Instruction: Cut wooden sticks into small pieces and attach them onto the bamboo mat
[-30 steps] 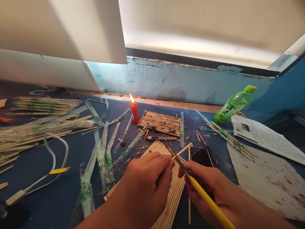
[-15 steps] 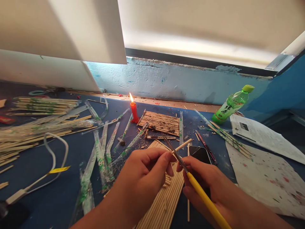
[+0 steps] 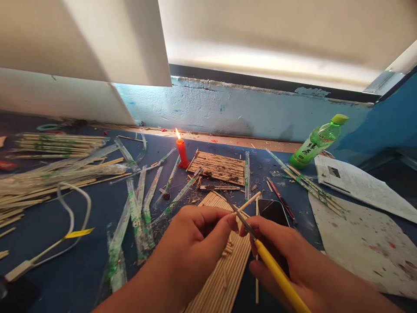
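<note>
My left hand point(image 3: 198, 243) pinches a thin wooden chopstick point(image 3: 250, 201) between thumb and fingers, its free end pointing up and right. In my right hand point(image 3: 280, 243) is a yellow-handled knife point(image 3: 276, 274), its narrow metal blade lying across the chopstick close to my left fingertips. Below both hands lies a flat row of chopsticks point(image 3: 228, 278), set side by side, with several short cut pieces point(image 3: 227, 250) on top. My left hand covers part of this row.
A lit red candle point(image 3: 182, 153) stands beside a scorched stick panel point(image 3: 218, 167). A box cutter point(image 3: 220, 188) lies before it. A phone point(image 3: 273, 212), green tea bottle point(image 3: 317, 143) and papers point(image 3: 361, 243) are rightward. Plastic wrappers point(image 3: 135, 213), chopstick bundles point(image 3: 58, 143) and a white cable point(image 3: 70, 213) lie left.
The knife and my right hand have shifted slightly left along the chopstick, toward my left fingertips. The view has moved a little. Both hands keep their hold.
</note>
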`<state>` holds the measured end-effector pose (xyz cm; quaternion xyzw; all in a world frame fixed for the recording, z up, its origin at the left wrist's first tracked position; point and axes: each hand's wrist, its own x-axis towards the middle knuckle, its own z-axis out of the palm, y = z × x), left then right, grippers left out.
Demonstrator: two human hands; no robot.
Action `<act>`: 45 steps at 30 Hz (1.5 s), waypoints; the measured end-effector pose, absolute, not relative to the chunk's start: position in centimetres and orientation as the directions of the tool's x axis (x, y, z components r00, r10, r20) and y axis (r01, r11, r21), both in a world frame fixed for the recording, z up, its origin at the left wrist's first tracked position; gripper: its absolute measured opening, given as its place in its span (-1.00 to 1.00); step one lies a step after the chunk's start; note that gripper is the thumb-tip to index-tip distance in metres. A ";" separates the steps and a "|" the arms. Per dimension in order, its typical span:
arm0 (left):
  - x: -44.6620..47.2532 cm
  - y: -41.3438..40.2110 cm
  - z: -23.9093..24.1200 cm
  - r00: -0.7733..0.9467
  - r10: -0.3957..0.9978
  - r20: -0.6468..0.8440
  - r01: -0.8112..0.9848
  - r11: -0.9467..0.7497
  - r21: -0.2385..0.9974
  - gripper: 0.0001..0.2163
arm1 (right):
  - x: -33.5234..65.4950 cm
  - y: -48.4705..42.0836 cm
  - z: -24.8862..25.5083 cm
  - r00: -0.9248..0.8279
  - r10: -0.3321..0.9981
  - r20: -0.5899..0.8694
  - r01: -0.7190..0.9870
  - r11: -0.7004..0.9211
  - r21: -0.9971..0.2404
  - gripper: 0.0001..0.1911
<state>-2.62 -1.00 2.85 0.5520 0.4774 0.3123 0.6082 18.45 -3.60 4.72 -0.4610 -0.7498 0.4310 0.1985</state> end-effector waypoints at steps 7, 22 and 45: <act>-2.8 -0.9 1.9 0.431 0.840 -0.328 0.025 0.353 0.935 -0.72 | 18.2 -3.7 3.9 -0.487 0.836 -0.253 0.453 -0.006 -0.892 -0.86; -2.6 -0.3 1.9 0.632 0.718 -0.291 -0.374 0.612 0.697 -0.75 | 20.3 -3.1 4.2 -0.467 0.833 -0.298 0.504 -0.026 -0.863 -0.70; -1.8 -1.3 1.9 0.610 0.650 -0.453 -0.235 0.695 0.680 -0.74 | 32.7 6.2 -0.7 0.077 0.992 0.102 0.965 -0.049 -0.257 -0.52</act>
